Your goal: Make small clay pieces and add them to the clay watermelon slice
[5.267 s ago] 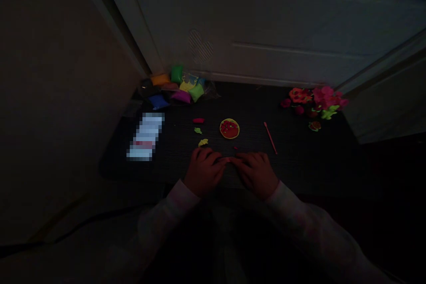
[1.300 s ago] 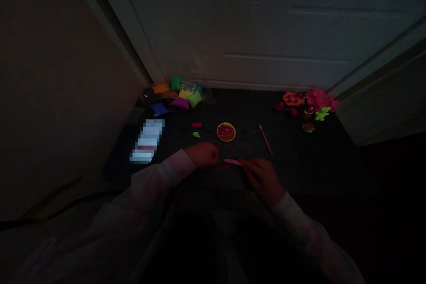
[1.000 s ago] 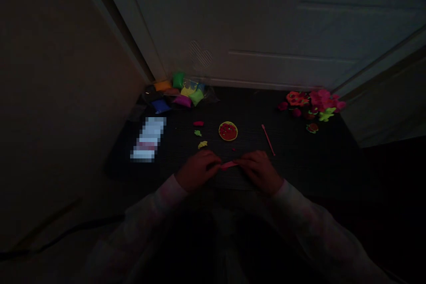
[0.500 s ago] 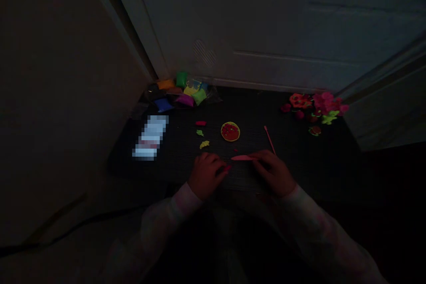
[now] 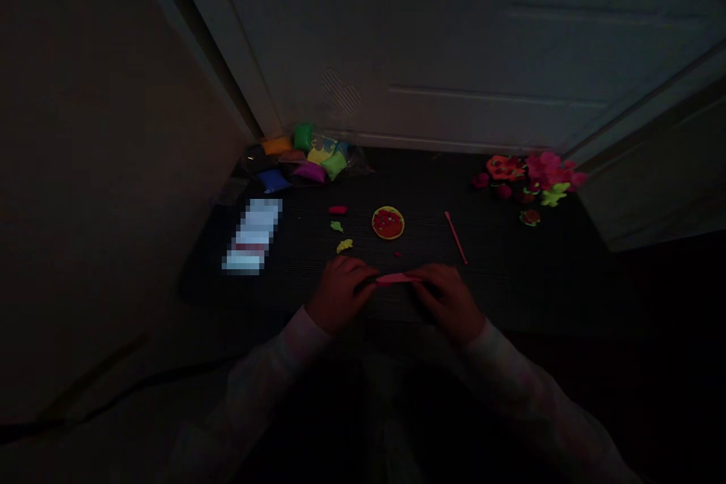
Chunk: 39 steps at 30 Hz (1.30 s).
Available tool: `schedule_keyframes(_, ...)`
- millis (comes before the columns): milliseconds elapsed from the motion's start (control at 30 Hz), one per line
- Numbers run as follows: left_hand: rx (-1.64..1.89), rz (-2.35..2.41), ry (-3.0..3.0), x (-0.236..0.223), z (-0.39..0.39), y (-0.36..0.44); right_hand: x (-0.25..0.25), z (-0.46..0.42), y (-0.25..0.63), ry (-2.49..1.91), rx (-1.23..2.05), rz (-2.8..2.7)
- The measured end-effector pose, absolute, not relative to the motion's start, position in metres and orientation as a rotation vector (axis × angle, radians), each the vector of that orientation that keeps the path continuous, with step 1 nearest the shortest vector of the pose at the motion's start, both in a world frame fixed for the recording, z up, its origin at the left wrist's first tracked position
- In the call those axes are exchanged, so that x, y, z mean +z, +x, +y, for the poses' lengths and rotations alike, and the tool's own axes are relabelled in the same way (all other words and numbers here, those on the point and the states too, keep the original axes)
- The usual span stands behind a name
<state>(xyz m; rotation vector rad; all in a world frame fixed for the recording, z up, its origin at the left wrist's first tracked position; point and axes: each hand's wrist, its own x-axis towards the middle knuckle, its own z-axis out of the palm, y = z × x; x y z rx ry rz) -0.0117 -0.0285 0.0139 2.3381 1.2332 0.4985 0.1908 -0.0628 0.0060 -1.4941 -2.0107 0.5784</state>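
Observation:
The scene is very dark. My left hand (image 5: pixel 340 291) and my right hand (image 5: pixel 448 299) rest near the front edge of a dark table (image 5: pixel 499 272), fingers curled. Between them lies a thin pink tool (image 5: pixel 395 278); my right hand's fingers grip its right end and my left hand's fingertips meet its left end. Just beyond the hands sit a round yellow-rimmed red clay disc (image 5: pixel 389 222), a yellow clay scrap (image 5: pixel 344 245), a green scrap (image 5: pixel 336 226) and a small red piece (image 5: pixel 338 209).
A pink stick (image 5: pixel 456 237) lies right of the disc. Several coloured clay packets (image 5: pixel 303 159) are piled at the back left, finished pink, red and green clay shapes (image 5: pixel 533 178) at the back right. A blurred white card (image 5: pixel 252 234) lies left. A white door (image 5: pixel 454 53) stands behind.
My hands drew apart half a second ago, the right one lifting the pink tool; now they have come together again around it, close to the table's front.

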Motion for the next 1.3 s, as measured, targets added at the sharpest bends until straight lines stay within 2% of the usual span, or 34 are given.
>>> schedule_keyframes(133,0.588,1.216,2.368,0.010,-0.034,-0.015,0.005,-0.062,0.183,-1.491,0.569,-2.096)
schedule_keyframes(400,0.532,1.168,2.522,0.006,-0.040,-0.011,0.006,-0.062,0.181,-1.529,0.519,-2.177)
schedule_keyframes(733,0.479,1.165,2.573,0.006,-0.042,-0.009,0.000,-0.064,0.184,-1.499,0.324,-2.341)
schedule_keyframes(1033,0.439,1.142,2.632,0.009,-0.046,-0.007,0.008,-0.063,0.183,-1.473,0.019,-2.554)
schedule_keyframes(1300,0.421,1.148,2.596,0.009,-0.044,-0.008,0.007,-0.062,0.184,-1.446,0.074,-2.570)
